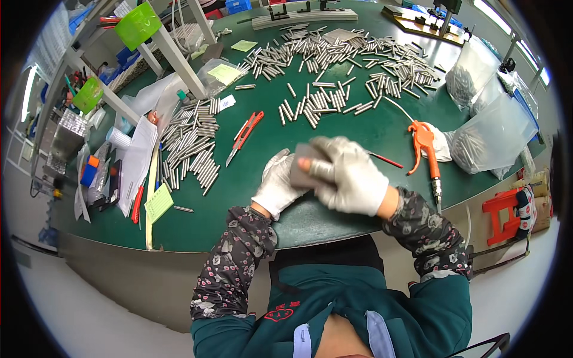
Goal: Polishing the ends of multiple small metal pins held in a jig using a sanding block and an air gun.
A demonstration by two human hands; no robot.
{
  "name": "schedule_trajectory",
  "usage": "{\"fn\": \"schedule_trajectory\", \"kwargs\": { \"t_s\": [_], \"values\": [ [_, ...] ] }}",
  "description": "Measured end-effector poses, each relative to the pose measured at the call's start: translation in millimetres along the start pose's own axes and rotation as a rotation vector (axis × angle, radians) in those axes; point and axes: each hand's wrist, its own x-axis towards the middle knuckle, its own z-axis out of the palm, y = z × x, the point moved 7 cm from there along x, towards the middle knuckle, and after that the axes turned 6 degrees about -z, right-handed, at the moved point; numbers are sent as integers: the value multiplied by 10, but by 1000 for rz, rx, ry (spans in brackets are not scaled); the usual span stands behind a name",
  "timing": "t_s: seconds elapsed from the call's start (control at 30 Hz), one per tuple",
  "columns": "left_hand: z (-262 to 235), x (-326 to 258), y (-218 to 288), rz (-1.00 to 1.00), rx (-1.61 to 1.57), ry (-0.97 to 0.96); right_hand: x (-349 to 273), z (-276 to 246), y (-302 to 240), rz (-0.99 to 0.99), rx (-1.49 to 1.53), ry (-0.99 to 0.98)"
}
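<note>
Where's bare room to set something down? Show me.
Bare: between the orange utility knife and central metal pins; between those pins and the orange air gun; between the lone pin and left patterned sleeve. Crowded: the far side and left with pin piles, the right with plastic bags.

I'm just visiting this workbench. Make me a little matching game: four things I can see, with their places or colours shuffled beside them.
Things:
1. dark block
2. air gun
3. knife
4. table

Places and colours:
A. beside the left-hand heap of metal rods
B. green all over its top
C. in the gloved right hand
D. near the clear bags

Pairs: 1-C, 2-D, 3-A, 4-B
</note>
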Motion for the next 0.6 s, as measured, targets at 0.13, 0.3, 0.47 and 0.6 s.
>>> {"fn": "schedule_trajectory", "kwargs": {
  "t_s": [0.13,0.3,0.47,0.6],
  "values": [
    [50,-29,191,418,1025,126,49,-229,365,172,-313,138],
    [-45,91,108,376,676,29,92,9,61,-5,-249,27],
    [-16,31,154,306,798,129,52,-13,-189,-183,-36,81],
    [128,-33,244,405,1189,33,25,-189,474,227,-397,207]
  ]
}}
